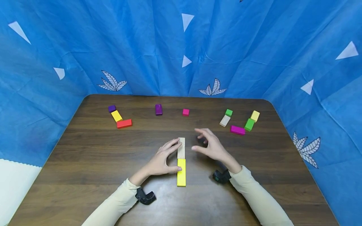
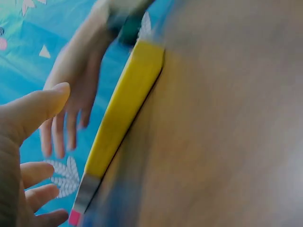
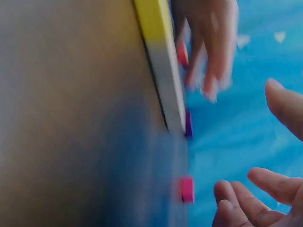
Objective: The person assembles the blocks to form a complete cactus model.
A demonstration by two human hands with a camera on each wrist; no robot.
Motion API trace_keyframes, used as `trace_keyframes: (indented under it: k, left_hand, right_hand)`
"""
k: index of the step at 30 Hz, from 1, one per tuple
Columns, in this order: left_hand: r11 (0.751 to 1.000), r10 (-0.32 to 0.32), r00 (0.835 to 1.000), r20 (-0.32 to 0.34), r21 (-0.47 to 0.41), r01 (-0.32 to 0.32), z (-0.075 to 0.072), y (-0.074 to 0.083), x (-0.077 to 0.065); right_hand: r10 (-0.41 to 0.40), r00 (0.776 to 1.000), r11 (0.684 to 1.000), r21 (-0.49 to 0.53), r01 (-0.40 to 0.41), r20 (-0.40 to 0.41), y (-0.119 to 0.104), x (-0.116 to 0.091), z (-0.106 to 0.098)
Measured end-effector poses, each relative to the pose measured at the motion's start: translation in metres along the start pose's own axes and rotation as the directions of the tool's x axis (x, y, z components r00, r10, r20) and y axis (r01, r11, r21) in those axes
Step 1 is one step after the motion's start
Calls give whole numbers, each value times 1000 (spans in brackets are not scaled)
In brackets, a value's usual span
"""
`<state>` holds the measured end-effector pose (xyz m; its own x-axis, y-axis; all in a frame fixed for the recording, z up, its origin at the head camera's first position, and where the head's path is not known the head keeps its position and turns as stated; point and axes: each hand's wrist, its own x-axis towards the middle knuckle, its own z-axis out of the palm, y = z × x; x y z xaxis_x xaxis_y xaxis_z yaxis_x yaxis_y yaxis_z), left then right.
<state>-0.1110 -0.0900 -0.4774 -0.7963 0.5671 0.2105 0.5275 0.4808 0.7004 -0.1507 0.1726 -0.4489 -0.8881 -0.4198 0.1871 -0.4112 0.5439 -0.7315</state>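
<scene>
A yellow block point(image 1: 182, 179) and a pale wooden block point(image 1: 182, 152) lie end to end on the table, forming one straight line away from the person. Over their left side hovers my left hand point(image 1: 162, 161), fingers spread and loosely bent, gripping nothing. The left wrist view shows its thumb point(image 2: 49, 101) apart from the yellow block point(image 2: 118, 113). To the right of the line, my right hand point(image 1: 212, 147) is raised with relaxed fingers and holds nothing. The right wrist view has the pale block point(image 3: 168, 87) beyond its fingers point(image 3: 270, 182).
At the back left sit purple point(image 1: 112, 108), yellow point(image 1: 116, 116) and red point(image 1: 124, 123) blocks. A purple block point(image 1: 159, 110) and a pink block point(image 1: 185, 112) stand behind the line. Several green, pale, cream and magenta blocks point(image 1: 238, 130) lie back right. Blue curtain point(image 1: 169, 47) surrounds the table.
</scene>
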Motion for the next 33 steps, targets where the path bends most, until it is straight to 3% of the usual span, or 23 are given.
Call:
trace_keyframes:
  k: [6,9,13,20,33]
  left_hand:
    - [987,98,993,66,118,-106,8,5,-11]
    - [982,124,990,68,138,-132,9,5,-13]
    - [978,112,990,86,165,-125,10,3,-14]
    - [971,109,989,97,205,-127,13,0,-15]
    - [968,98,989,106,222,-120,14,-2,-15]
  right_hand:
    - [97,992,993,77,-91,-83,21,67,-17]
    - [163,984,981,117,-153,-76,29,94,-17]
    - [271,962,951,160,-263,-34,39,117,-13]
    - [366,931,914,188,-360,5,49,137,-4]
    - [353,935,934,65,-352,-14,52,150,9]
